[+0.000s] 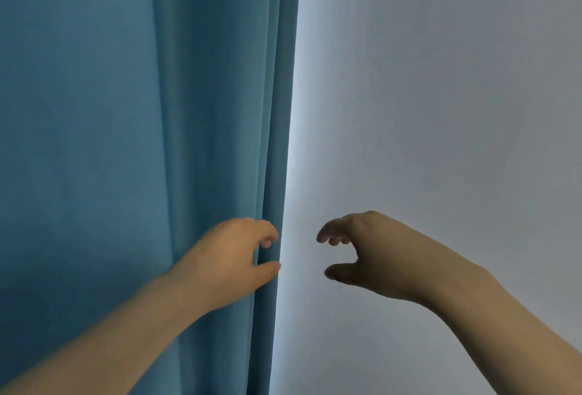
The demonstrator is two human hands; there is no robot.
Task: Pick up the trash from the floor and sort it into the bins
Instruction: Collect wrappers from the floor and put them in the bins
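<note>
No trash, floor or bins are in view. My left hand (233, 256) is raised in front of a blue curtain (126, 111), fingers loosely curled, thumb and fingertips apart near the curtain's right edge. It holds nothing that I can see. My right hand (368, 253) hovers in front of a pale wall (441, 95), fingers hanging loosely curled, thumb spread below them, empty. The two hands face each other with a gap between them.
The blue curtain hangs in folds over the left half of the view. A bright strip of light (291, 174) runs down where its edge meets the pale wall on the right.
</note>
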